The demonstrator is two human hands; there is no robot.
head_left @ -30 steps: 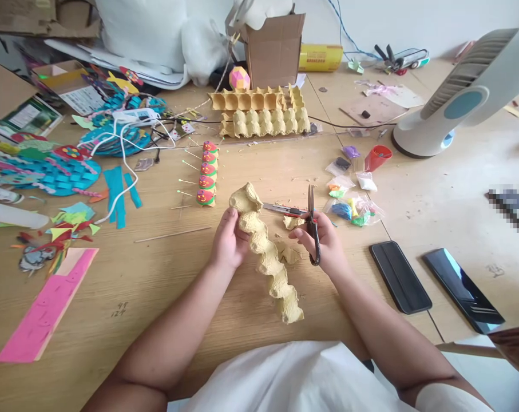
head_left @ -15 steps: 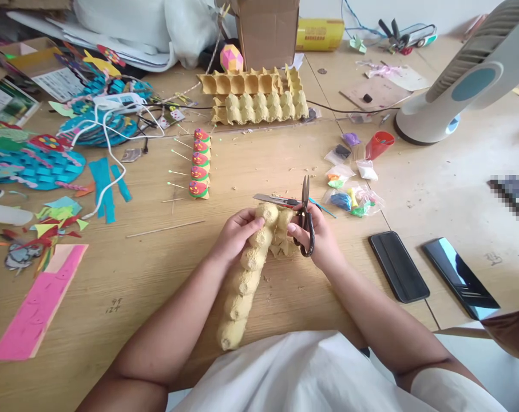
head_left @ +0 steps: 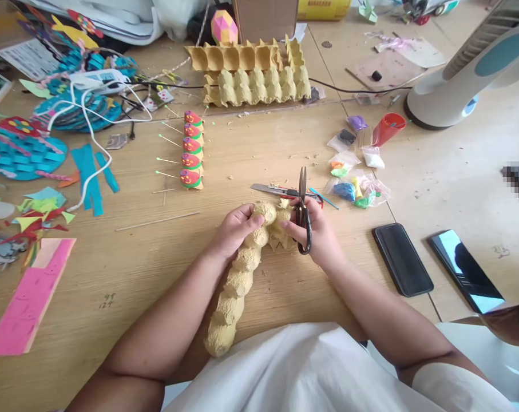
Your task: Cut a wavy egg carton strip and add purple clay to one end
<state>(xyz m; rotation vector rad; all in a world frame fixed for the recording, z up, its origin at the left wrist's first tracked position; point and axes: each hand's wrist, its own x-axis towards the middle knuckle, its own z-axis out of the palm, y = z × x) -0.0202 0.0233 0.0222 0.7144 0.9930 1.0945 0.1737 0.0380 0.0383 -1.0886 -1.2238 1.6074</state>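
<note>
2 hands (head_left: 233, 232), 1 pair of scissors (head_left: 302, 206), 1 held 6-bump carton strip (head_left: 238, 281), 5 red faces (head_left: 191, 145), 2 black phones (head_left: 402, 259)

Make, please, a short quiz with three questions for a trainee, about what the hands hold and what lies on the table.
1. Choose one. The left hand holds:
a) a phone
b) the egg-carton strip
c) the utility knife

2. True or false: the scissors are in the right hand.

3. Fill in the number: beyond the hands, the painted row shows ___ red bumps edged with green.

Key: 1. b; 2. true; 3. five.
</note>
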